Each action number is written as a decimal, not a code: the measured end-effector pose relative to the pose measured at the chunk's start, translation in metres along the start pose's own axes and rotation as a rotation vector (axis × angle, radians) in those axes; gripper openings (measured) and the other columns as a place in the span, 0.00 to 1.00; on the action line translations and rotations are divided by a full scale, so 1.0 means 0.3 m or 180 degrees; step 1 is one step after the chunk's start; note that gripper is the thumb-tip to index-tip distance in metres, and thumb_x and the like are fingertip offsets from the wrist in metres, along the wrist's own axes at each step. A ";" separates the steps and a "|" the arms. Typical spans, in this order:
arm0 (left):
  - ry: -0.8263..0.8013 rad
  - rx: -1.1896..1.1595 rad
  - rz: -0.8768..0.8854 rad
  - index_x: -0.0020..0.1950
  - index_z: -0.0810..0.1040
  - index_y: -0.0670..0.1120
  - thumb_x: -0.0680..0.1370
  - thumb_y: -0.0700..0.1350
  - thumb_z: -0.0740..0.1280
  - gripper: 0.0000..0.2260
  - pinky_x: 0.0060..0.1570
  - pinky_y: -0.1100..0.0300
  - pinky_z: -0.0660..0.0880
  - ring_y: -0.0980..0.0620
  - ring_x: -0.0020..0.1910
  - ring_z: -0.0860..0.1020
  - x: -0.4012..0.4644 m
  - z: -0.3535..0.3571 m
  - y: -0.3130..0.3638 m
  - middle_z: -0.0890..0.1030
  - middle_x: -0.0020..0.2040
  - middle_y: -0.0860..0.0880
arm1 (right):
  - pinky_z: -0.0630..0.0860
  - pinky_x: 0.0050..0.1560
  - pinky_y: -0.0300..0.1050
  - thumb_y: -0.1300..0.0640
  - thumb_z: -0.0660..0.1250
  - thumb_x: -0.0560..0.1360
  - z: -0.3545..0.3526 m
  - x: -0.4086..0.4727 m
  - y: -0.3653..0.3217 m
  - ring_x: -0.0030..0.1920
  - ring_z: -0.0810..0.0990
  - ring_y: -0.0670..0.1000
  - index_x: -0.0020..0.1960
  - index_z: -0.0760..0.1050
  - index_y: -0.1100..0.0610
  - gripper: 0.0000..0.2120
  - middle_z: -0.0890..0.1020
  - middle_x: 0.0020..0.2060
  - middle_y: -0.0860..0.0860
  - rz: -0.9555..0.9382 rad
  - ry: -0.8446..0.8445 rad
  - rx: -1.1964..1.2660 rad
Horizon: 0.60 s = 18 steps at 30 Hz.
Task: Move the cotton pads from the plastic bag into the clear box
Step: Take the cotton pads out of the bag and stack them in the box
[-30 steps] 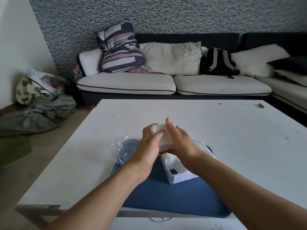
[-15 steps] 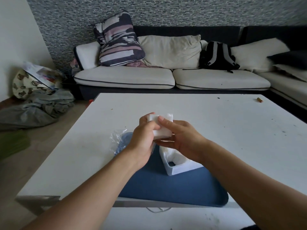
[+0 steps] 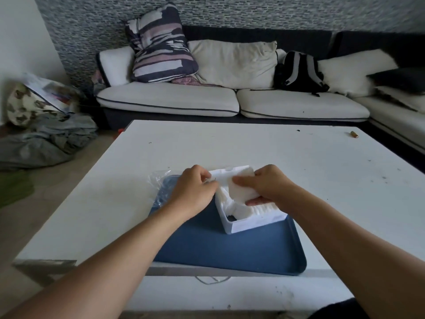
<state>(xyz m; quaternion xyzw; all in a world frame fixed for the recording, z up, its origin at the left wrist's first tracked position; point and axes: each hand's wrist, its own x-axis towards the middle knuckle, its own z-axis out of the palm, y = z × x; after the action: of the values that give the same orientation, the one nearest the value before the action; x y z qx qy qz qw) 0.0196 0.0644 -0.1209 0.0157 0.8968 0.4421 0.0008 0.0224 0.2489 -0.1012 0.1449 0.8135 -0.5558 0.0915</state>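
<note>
The clear box [image 3: 253,223] stands on a blue tray [image 3: 230,247] near the table's front edge and is packed with white cotton pads. A stack of cotton pads [image 3: 241,188] sits low over the box's far half, with my right hand [image 3: 269,186] shut on it from the right. My left hand [image 3: 195,192] presses with bent fingers against the box's left rim and the pads there. The crumpled plastic bag [image 3: 161,183] lies on the tray's far left corner, partly behind my left hand.
The white table [image 3: 253,148] stretches far beyond the tray; a small brown object [image 3: 353,134] lies near its far right edge. A sofa with cushions and a black backpack [image 3: 299,72] stands behind. Clothes [image 3: 46,143] are piled on the floor at left.
Both hands have come down with the stack of pads, from above the tray to the box's opening. My left hand has shifted off the stack to the box's left side.
</note>
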 end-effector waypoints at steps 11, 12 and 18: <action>-0.1102 0.0646 0.0646 0.48 0.86 0.52 0.78 0.45 0.69 0.06 0.43 0.61 0.74 0.59 0.39 0.80 0.002 0.054 -0.070 0.82 0.39 0.61 | 0.72 0.34 0.42 0.39 0.71 0.57 0.067 0.025 0.057 0.29 0.76 0.51 0.31 0.75 0.54 0.19 0.76 0.26 0.50 0.0046 -0.0229 -0.1931; -0.1229 0.0697 0.0679 0.49 0.85 0.53 0.80 0.45 0.67 0.07 0.43 0.61 0.74 0.59 0.39 0.79 0.003 0.060 -0.074 0.81 0.40 0.61 | 0.69 0.32 0.40 0.37 0.71 0.59 0.075 0.012 0.050 0.28 0.74 0.50 0.29 0.73 0.54 0.20 0.75 0.23 0.49 -0.0034 -0.0061 -0.2316; -0.1367 0.1426 0.1215 0.50 0.84 0.52 0.80 0.47 0.61 0.11 0.56 0.53 0.75 0.49 0.56 0.78 0.007 0.085 -0.112 0.77 0.59 0.54 | 0.63 0.28 0.40 0.49 0.72 0.69 0.117 -0.013 0.036 0.33 0.73 0.48 0.34 0.68 0.53 0.15 0.75 0.32 0.49 -0.0447 0.0166 -0.3345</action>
<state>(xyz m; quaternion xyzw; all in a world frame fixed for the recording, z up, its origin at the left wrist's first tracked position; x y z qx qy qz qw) 0.0171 0.0640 -0.1631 0.2751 0.9317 0.2134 0.1032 0.0293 0.2194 -0.1223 0.0385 0.9920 -0.0742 0.0942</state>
